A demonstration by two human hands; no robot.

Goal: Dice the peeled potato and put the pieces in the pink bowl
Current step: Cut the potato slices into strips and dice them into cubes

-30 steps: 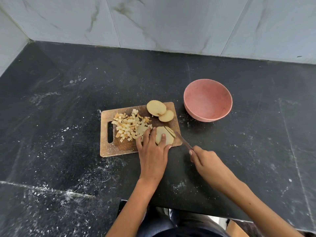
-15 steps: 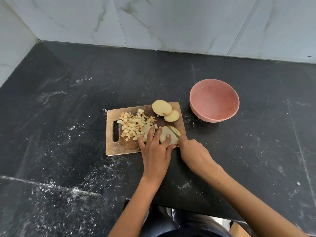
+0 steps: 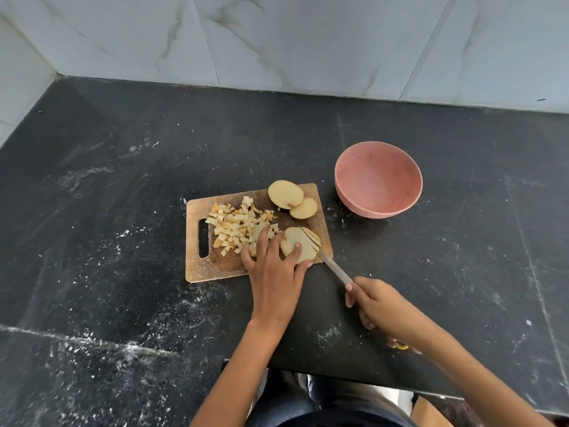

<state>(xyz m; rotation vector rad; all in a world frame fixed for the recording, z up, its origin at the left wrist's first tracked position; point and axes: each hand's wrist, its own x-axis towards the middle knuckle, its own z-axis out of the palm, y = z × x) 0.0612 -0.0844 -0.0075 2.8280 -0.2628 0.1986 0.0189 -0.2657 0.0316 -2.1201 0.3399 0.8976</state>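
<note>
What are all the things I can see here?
Cutting board: one, brown wood, on the counter.
Diced potato: one pile, pale yellow, left half of the board.
Potato slices: two, pale yellow, board's far right corner, overlapping.
Potato piece: one, pale yellow, board's near right corner, being cut.
Knife: one, blade in the potato piece.
Pink bowl: one, empty, right of the board.
Counter: one, black.
Left hand: steadies the potato piece.
Right hand: grips the knife.

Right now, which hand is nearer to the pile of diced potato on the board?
Left. The left hand has a fingertip touching the diced pile at its near right edge. The right hand grips the knife off the board, out to the pile's right.
</note>
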